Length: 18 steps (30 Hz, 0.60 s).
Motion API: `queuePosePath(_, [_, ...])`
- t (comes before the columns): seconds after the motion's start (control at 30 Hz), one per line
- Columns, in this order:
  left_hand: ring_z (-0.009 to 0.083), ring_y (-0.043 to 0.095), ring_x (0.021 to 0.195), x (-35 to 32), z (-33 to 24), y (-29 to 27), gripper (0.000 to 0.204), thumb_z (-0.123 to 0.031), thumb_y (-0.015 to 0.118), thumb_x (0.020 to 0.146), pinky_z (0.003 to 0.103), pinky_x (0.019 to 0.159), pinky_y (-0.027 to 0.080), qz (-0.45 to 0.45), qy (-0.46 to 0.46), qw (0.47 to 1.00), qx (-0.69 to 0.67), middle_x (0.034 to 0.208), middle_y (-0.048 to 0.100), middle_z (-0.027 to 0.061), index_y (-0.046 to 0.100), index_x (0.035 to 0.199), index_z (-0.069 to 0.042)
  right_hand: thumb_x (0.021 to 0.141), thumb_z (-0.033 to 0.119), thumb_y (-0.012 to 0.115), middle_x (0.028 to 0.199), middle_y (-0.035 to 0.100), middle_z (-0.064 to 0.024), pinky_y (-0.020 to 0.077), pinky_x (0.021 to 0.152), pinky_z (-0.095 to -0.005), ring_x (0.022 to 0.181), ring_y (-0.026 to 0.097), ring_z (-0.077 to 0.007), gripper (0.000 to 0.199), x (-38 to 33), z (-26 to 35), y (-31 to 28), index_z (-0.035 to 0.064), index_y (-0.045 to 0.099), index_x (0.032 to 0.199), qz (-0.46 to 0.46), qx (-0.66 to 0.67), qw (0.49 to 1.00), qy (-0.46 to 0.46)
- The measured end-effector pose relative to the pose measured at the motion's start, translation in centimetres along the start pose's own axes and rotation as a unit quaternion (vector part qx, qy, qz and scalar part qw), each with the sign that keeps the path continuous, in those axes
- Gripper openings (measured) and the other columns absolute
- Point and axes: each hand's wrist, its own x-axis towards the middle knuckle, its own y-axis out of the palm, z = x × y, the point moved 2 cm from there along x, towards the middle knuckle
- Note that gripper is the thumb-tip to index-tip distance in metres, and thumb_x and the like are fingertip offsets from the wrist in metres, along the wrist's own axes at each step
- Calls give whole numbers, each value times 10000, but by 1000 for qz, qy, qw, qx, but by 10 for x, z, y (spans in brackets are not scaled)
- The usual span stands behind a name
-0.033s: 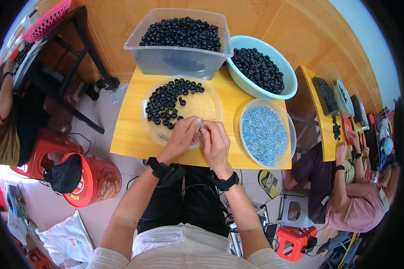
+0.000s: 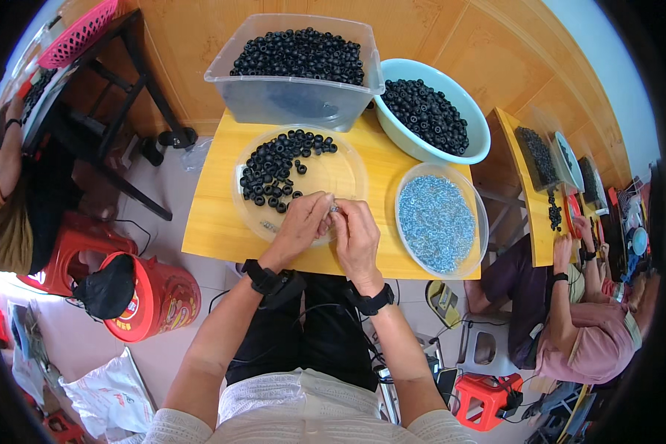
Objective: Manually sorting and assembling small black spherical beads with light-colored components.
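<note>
At four o'clock on the clear tray (image 2: pixel 337 174), left hand (image 2: pixel 300 223) and right hand (image 2: pixel 358 238) pinch a small pale piece (image 2: pixel 334 209) — no visible change, work at the same step — black beads (image 2: pixel 268 169) lying at ten o'clock.

Black rings (image 2: pixel 268 169), silvery-blue bits (image 2: pixel 436 226), pale-blue basin (image 2: pixel 398 136), yellow tabletop (image 2: pixel 381 189)

"Is it bright enough?"
"Yes, soft, even light covers the yellow wooden desk (image 2: pixel 381 185); shadows stay faint."
"Any glare?"
"The pale tiled floor (image 2: pixel 172 181) whitens at far left, and the clear rectangular plastic box (image 2: pixel 288 100) has a dull sheen."
"Sharp?"
"The round black plastic beads (image 2: pixel 296 55) look crisp; toward the rim, straight edges bend and corners turn black."
</note>
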Motion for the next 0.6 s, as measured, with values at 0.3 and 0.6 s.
queuePosePath(0.3, [66,448,486,0,6,0,343,-249,429,937,211,453,372,3,-6,1000,-23,575,486,12,501,707,-6,774,-73,547,803,552,-139,465,611,-296,694,577,-262,151,0,1,-2,-26,558,916,-13,13,1000,-12])
queuePosePath(0.6, [50,466,536,0,0,2,207,-189,442,928,197,486,394,22,-9,999,-22,648,512,4,493,824,-18,756,-76,554,763,535,-121,461,611,-286,671,569,-225,161,-1,-4,-3,-19,560,906,-33,46,997,48])
